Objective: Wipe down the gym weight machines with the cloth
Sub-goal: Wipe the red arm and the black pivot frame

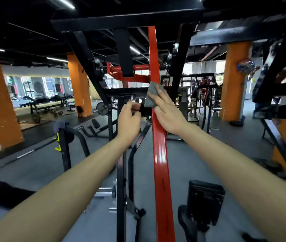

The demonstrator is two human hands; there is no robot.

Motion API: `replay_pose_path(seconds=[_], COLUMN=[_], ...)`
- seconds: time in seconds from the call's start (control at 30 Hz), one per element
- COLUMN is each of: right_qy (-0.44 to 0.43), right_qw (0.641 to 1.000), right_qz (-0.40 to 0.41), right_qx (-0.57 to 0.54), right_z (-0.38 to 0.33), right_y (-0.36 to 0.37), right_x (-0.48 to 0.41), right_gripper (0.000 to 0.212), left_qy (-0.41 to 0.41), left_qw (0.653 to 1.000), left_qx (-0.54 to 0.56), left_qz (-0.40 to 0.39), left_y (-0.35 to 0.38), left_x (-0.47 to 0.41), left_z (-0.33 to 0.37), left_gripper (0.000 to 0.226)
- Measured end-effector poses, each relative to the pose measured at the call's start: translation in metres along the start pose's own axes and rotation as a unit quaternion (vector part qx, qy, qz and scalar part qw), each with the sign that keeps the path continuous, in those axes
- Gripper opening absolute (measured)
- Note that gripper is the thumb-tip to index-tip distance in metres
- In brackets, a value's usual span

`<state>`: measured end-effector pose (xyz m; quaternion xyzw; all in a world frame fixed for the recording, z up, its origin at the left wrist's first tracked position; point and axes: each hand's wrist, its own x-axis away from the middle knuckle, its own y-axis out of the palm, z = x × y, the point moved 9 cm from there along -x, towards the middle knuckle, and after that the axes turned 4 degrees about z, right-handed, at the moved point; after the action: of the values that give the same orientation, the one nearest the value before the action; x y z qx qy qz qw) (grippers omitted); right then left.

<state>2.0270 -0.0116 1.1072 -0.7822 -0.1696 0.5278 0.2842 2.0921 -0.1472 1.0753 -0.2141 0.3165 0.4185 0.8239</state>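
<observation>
Nearest the camera, a black pad point(205, 196) is noted low on the right, just beside the red bar point(159, 154) of the weight machine, which runs up and away through the middle of the view.

Further along the bar, the right hand point(168, 112) is laid flat over the grey cloth point(151, 95). The grip is spread, with fingers straight and pressed on the fabric rather than closed round it. The cloth is thus held against the bar's face by palm pressure, and it is judged that this is done so that it may be slid along the painted surface.

To the left of the bar, the left hand point(130, 117) is curled round a black handle point(145, 110) on the frame. That grip is closed on the handle, and it is judged to be a bracing hold that steadies the body or the machine while the other hand wipes.

Beyond the machine, a weight bench point(42, 105) and an orange pillar point(79, 84) are recorded well apart from the work
</observation>
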Motion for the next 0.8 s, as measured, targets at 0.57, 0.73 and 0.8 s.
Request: replay_pose_path(seconds=[0.57,0.73,0.8], right_qy=[0.027,0.027,0.031], right_qw=[0.999,0.999,0.998], right_qz=[-0.019,-0.019,-0.017], right_qx=[0.019,-0.013,-0.046], right_z=[-0.019,-0.037,-0.042], right_y=[0.01,0.019,0.025], right_x=[0.033,0.104,0.134], right_gripper=[0.05,0.05,0.051], left_qy=[-0.046,-0.074,-0.073], left_qw=[0.998,0.996,0.996], left_qx=[-0.011,0.026,0.033], left_qz=[-0.032,-0.035,-0.026], left_y=[-0.015,-0.019,-0.022], left_x=[0.06,0.102,0.119], left_z=[0.041,0.022,0.018], left_gripper=[0.028,0.02,0.013])
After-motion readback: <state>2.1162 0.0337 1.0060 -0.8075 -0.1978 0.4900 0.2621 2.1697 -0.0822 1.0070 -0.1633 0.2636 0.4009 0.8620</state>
